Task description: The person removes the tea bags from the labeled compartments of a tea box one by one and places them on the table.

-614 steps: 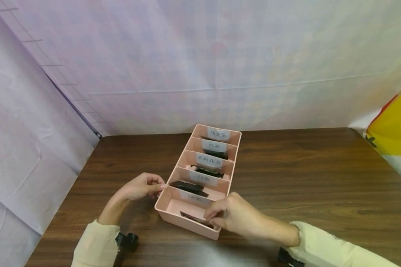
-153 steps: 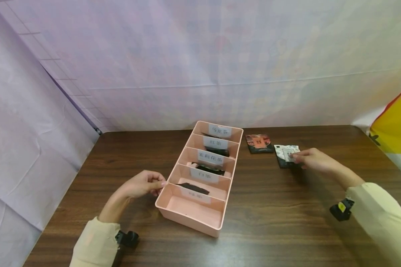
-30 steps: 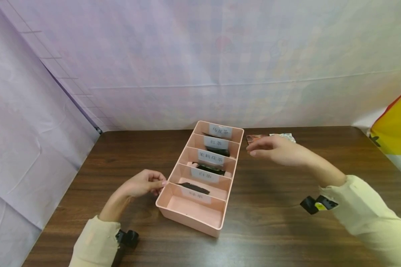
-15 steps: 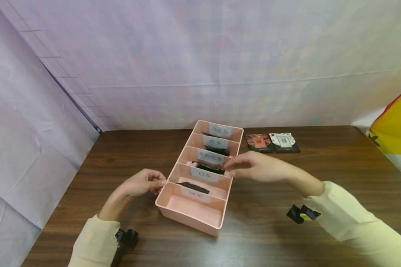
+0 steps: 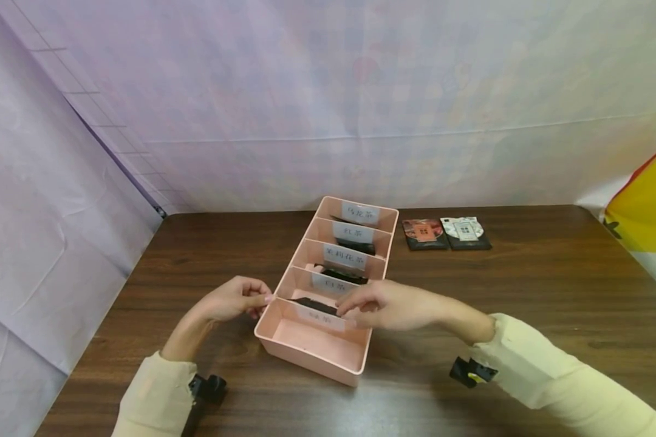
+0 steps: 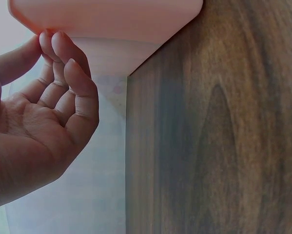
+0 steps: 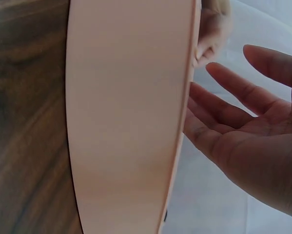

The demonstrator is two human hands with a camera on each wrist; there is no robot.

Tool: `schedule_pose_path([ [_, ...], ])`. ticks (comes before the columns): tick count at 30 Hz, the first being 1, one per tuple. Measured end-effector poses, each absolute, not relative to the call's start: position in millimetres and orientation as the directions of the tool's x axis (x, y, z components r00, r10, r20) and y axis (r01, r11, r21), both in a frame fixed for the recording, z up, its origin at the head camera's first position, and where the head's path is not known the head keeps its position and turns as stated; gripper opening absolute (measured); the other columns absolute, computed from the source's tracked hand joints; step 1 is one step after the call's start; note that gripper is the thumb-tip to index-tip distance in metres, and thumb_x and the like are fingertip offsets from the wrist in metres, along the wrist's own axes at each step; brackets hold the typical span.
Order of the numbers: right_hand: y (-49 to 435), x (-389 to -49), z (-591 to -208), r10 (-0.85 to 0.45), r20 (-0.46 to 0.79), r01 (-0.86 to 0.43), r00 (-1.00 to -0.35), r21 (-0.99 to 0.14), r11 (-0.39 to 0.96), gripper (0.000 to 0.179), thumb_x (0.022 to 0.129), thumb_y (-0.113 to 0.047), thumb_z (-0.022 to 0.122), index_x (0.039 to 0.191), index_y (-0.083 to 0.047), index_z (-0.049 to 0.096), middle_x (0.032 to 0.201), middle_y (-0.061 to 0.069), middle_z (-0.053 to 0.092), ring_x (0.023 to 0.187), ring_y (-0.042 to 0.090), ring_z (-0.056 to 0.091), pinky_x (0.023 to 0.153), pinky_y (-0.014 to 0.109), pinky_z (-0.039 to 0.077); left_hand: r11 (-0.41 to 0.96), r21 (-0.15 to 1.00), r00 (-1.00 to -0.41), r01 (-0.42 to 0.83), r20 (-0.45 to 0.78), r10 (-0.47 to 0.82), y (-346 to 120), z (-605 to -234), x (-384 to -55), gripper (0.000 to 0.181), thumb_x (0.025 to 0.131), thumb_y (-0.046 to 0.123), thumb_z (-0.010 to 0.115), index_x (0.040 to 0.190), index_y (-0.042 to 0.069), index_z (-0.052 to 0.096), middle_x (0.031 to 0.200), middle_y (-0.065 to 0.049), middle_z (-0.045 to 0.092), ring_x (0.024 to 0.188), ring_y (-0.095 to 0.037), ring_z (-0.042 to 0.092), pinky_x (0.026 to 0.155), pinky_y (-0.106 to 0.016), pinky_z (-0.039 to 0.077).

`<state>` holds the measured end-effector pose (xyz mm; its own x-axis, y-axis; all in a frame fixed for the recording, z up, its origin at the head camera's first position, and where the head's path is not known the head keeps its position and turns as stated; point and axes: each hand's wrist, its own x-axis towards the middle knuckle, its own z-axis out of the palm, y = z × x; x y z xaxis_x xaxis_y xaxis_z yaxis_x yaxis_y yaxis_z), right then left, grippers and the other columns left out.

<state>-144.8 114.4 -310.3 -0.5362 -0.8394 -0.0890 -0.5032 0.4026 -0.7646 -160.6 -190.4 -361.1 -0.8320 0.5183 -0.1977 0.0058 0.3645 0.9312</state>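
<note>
A pink divided box (image 5: 306, 365) with labelled compartments stands on the table. My left hand (image 5: 235, 301) pinches its left rim between thumb and fingers, as the left wrist view also shows. My right hand (image 5: 401, 304) reaches over the right rim, its fingertips at the black tea sachet (image 5: 316, 306) in the second compartment from the front. In the right wrist view the right hand (image 7: 253, 122) has loose, spread fingers, with some tips hidden behind the box wall. No sachet shows in the front compartment. Dark sachets (image 5: 343, 277) sit in the compartments further back.
To the right of the box's far end, a red-and-black tea sachet (image 5: 424, 233) and a white-and-black one (image 5: 464, 233) lie flat side by side. The wooden table (image 5: 525, 291) ends at a pale patterned cloth (image 5: 328, 109) behind.
Earlier, sachets left the box and the white one came beside the red one. Over the last second my right hand moved from near them leftward and down into the box. My left hand stayed.
</note>
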Motion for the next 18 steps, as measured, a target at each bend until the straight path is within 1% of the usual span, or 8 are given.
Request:
schedule_pose_path([
  [5,108,-141,-316,-0.832,-0.119,-0.477,-0.542,-0.772,0.421,0.025,0.089,-0.006,0.052,0.111,0.000,0.062,0.128,0.021,0.048,0.118,0.031,0.045,0.093,0.038,0.041,0.363,0.932,-0.834,0.002,-0.199,0.515,-190,-362,-161,0.017,0.090,-0.001,0.051,0.089,-0.017,0.053,0.065,0.000,0.052,0.057,-0.009,0.049,0.055,-0.024,0.045],
  [9,104,-139,-319,-0.833,-0.140,-0.483,-0.535,-0.758,0.438,0.028,0.088,-0.009,0.054,0.113,0.000,0.061,0.131,0.022,0.045,0.121,0.033,0.041,0.096,0.040,0.039,0.362,0.932,-0.835,0.002,-0.198,0.513,-190,-362,-160,0.017,0.090,-0.001,0.051,0.089,-0.018,0.053,0.065,0.000,0.052,0.057,-0.009,0.049,0.055,-0.024,0.045],
  [13,102,-138,-321,-0.837,-0.148,-0.496,-0.526,-0.746,0.444,0.032,0.088,-0.012,0.055,0.116,0.002,0.060,0.132,0.020,0.045,0.123,0.033,0.039,0.096,0.040,0.039,0.367,0.930,-0.836,0.002,-0.200,0.510,-190,-361,-160,0.017,0.090,-0.001,0.051,0.089,-0.017,0.053,0.065,0.000,0.052,0.057,-0.010,0.050,0.055,-0.024,0.045],
  [18,101,-138,-321,-0.837,-0.144,-0.516,-0.527,-0.728,0.451,0.034,0.088,-0.015,0.054,0.118,0.003,0.058,0.130,0.018,0.048,0.121,0.032,0.042,0.094,0.038,0.040,0.374,0.927,-0.838,-0.001,-0.205,0.506,-190,-361,-160,0.016,0.090,0.000,0.051,0.089,-0.016,0.054,0.066,0.000,0.052,0.058,-0.010,0.050,0.055,-0.025,0.046],
])
